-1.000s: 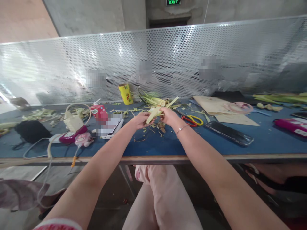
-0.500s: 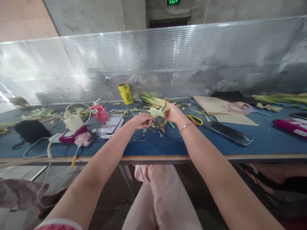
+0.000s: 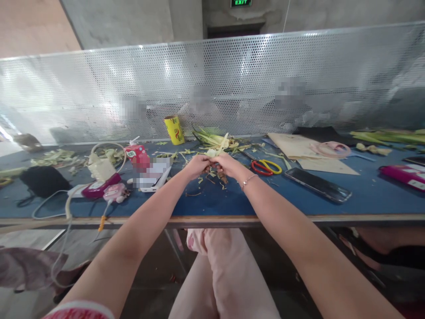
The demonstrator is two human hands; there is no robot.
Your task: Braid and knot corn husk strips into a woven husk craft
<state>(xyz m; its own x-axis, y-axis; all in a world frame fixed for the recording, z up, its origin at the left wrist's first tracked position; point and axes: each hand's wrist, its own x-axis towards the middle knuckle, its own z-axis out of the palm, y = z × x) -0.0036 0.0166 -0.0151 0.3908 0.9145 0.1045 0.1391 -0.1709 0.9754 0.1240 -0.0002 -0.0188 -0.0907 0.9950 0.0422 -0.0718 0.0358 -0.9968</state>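
Both my hands meet over the middle of the blue table (image 3: 232, 201). My left hand (image 3: 196, 165) and my right hand (image 3: 227, 164) are closed together on a pale green leaf piece (image 3: 217, 149) that sticks up between them. Torn leaf scraps (image 3: 212, 176) lie on the table just under my fingers. A pile of green leaves (image 3: 209, 138) lies right behind my hands. A bracelet (image 3: 247, 179) circles my right wrist.
Red and yellow scissors (image 3: 266, 166) and a black phone (image 3: 318, 184) lie to the right, with a cardboard sheet (image 3: 305, 150) behind. A yellow roll (image 3: 174, 129) stands at the back. A white phone (image 3: 152, 176), red carton (image 3: 137, 156) and cables (image 3: 66, 204) sit left. A perforated metal screen (image 3: 99, 88) backs the table.
My right hand, which had moved away to the right with the leaf pulled apart, has come back against my left hand. Both now hold the leaf piece together.
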